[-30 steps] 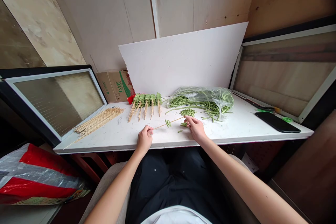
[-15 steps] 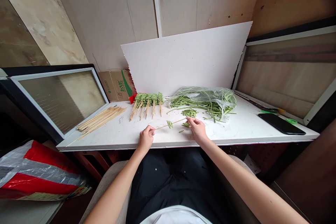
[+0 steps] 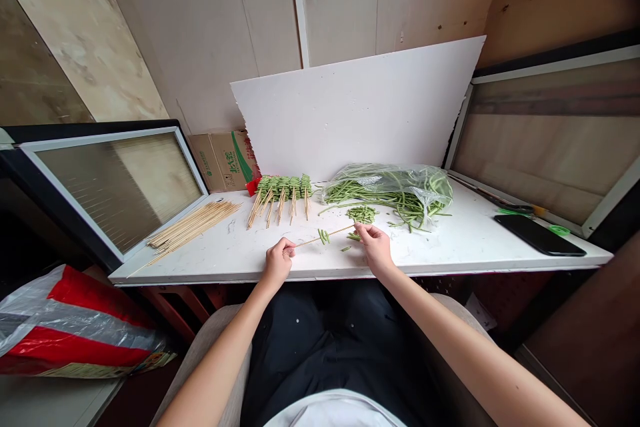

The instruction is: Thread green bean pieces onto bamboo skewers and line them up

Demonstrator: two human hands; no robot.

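Note:
A thin bamboo skewer (image 3: 339,231) is stretched between my hands above the front of the white table. My left hand (image 3: 279,259) pinches its left end, fingers closed. At the other end, the fingers of my right hand (image 3: 375,247) close on the skewer. A few short pieces of green bean (image 3: 323,236) sit crosswise on the skewer near its middle. Beside my right fingers lies a small group of cut bean pieces (image 3: 354,237), partly hidden by the hand. One loose piece (image 3: 345,249) rests on the table between my hands.
Behind my right hand are a pile of cut beans (image 3: 362,214) and a clear bag of long beans (image 3: 390,190). Filled bean skewers (image 3: 283,187) stand in a row at the back. Bare skewers (image 3: 195,227) lie left; a phone (image 3: 540,235) lies right.
The view has shifted very slightly. Both hands keep the same hold on the skewer, and the bean pieces on it stay near its middle.

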